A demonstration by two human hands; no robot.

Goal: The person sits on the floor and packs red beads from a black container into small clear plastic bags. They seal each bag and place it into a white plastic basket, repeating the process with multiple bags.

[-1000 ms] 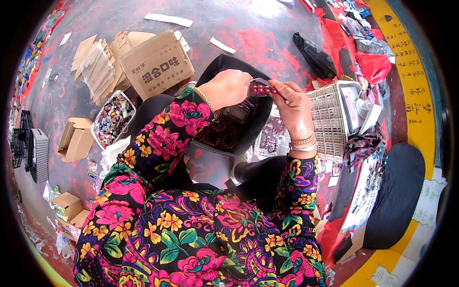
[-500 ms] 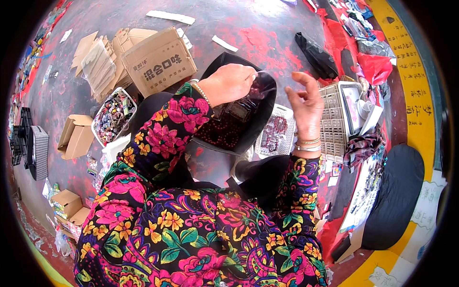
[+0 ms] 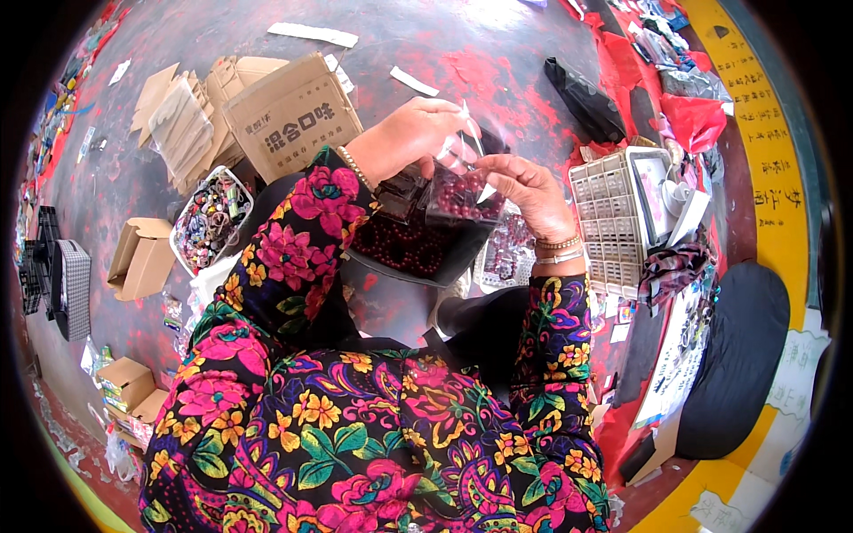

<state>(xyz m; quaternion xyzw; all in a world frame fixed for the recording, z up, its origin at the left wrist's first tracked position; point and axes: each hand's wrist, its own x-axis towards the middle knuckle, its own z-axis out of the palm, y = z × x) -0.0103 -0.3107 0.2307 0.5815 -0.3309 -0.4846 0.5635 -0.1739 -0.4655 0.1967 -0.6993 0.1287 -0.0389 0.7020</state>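
From the head camera I look down on my two hands meeting over a black tray (image 3: 391,262) heaped with dark red beads (image 3: 400,246), which sits on my lap in front of a flowered blouse. My left hand (image 3: 410,135) curls its fingers shut around the top edge of a small clear plastic bag (image 3: 458,182) partly filled with the same red beads; my right hand (image 3: 526,185) pinches the bag's other edge between thumb and forefinger, the remaining fingers loosely bent. The bag hangs between both hands, just above the far rim of the tray. Two bangles (image 3: 558,250) ring my right wrist. To my left on the floor stands a brown cardboard box (image 3: 293,115), and near it a clear tub of mixed small items (image 3: 210,218). To my right lies a grey compartment organiser (image 3: 606,218), just beside a white tray (image 3: 656,191). The floor (image 3: 498,53) is stained red.
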